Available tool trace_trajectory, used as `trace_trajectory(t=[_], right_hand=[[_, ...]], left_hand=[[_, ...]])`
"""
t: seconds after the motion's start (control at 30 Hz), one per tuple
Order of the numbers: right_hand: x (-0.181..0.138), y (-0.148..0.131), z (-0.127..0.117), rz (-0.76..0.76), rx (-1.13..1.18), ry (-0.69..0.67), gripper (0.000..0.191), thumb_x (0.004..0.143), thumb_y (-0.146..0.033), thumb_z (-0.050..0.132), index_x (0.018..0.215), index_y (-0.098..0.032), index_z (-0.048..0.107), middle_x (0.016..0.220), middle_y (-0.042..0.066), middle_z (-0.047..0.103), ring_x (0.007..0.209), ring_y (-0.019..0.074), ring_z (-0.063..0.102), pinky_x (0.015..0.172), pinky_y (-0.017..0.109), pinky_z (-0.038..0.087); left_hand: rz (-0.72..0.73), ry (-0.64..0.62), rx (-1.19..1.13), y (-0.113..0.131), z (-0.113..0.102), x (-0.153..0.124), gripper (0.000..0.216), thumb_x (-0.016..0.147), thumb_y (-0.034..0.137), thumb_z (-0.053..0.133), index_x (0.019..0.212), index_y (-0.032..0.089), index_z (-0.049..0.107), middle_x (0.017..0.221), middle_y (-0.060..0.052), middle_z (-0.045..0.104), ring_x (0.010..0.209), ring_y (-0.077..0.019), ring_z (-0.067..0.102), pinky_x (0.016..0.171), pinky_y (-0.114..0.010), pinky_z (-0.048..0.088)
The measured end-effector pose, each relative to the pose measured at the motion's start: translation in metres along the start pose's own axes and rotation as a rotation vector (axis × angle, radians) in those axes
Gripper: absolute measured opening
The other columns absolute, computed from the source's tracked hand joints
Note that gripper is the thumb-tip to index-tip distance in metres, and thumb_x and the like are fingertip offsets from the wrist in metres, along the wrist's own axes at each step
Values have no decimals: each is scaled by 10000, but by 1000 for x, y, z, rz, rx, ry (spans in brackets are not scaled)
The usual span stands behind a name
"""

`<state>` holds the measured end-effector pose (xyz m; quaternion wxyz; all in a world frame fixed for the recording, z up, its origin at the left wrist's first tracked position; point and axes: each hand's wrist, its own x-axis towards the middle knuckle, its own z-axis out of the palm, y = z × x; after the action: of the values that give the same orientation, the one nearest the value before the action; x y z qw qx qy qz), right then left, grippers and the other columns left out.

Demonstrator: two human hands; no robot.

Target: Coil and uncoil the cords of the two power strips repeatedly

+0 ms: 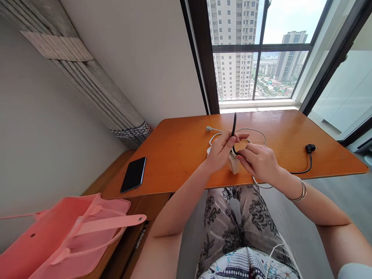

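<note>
My left hand (222,149) and my right hand (258,161) meet over the orange wooden table (174,151). Both pinch a black cable (234,124), bent into a loop between them, with one end sticking up past my left fingers. The cable runs out to the right and ends in a black plug (310,147) lying on the table. Under my hands lie a white cable (255,131) in a loose coil and a white charger block (233,164), partly hidden by my fingers.
A black phone (133,174) lies face up near the table's left front corner. A pink tote bag (66,232) sits lower left. A rolled mat (87,77) leans on the wall. A window stands behind the table.
</note>
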<state>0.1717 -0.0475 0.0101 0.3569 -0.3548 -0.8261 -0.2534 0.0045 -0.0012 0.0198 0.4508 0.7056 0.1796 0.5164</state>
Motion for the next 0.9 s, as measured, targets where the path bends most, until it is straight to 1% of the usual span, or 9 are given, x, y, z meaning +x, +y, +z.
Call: trace_trajectory(t=[0.17, 0.3, 0.37, 0.47, 0.53, 0.67, 0.73, 0.8, 0.9], right_hand=[[8, 1, -5, 15, 26, 71, 352, 1038, -343, 426, 805, -199, 648, 718, 25, 644, 645, 123, 572, 638, 252, 391], [13, 5, -6, 108, 46, 174, 348, 988, -497, 510, 832, -202, 611, 640, 1, 633, 590, 120, 574, 605, 247, 379], [15, 8, -8, 175, 126, 162, 402, 956, -586, 509, 897, -199, 599, 654, 3, 651, 575, 120, 578, 597, 242, 386], [14, 11, -13, 268, 269, 3, 473, 907, -664, 527, 993, -203, 590, 693, 12, 668, 585, 126, 587, 605, 241, 403], [10, 14, -14, 328, 355, -102, 455, 903, -641, 557, 1027, -205, 586, 718, 14, 671, 603, 131, 590, 612, 244, 407], [-1, 25, -11, 321, 529, -363, 234, 987, -405, 502, 942, -198, 603, 797, 29, 688, 684, 139, 607, 642, 253, 413], [-5, 31, -11, 294, 641, -417, 220, 995, -337, 469, 912, -192, 612, 839, 42, 690, 726, 143, 609, 663, 260, 430], [-4, 36, -12, 324, 712, -312, 233, 994, -343, 463, 932, -190, 627, 845, 45, 675, 729, 148, 592, 668, 271, 445], [3, 39, -18, 400, 664, -5, 245, 983, -372, 484, 955, -204, 660, 805, 38, 637, 729, 162, 568, 683, 301, 455]], left_hand=[[4, -7, 188, -1, 3, -1, 423, 928, 593, 509, 798, 194, 569, 780, -37, 638, 758, -166, 588, 740, -312, 487], [-104, -42, 98, -2, 7, -3, 458, 900, 628, 529, 798, 183, 572, 729, -8, 549, 627, -117, 476, 586, -260, 430], [-139, -50, 66, 0, 7, -4, 467, 885, 635, 549, 796, 178, 588, 728, -8, 543, 616, -109, 461, 552, -244, 409], [-166, -57, 35, 7, 4, -4, 475, 840, 636, 615, 744, 171, 619, 668, -5, 532, 574, -101, 445, 498, -231, 375], [-189, 1, -49, 13, -2, -4, 483, 803, 645, 656, 716, 171, 631, 568, 18, 472, 480, -82, 386, 426, -223, 308], [-199, 212, -240, 24, -19, -1, 426, 780, 571, 726, 678, 174, 614, 439, 64, 332, 369, -49, 288, 373, -198, 221], [-191, 270, -282, 26, -25, 0, 399, 794, 532, 726, 665, 177, 599, 420, 73, 311, 355, -44, 269, 378, -191, 224], [-193, 265, -284, 27, -28, -1, 405, 785, 539, 727, 664, 176, 596, 414, 77, 306, 350, -42, 247, 380, -195, 202], [-278, 125, -258, 26, -25, -5, 437, 743, 576, 744, 679, 165, 610, 404, 80, 297, 351, -42, 217, 391, -210, 143]])
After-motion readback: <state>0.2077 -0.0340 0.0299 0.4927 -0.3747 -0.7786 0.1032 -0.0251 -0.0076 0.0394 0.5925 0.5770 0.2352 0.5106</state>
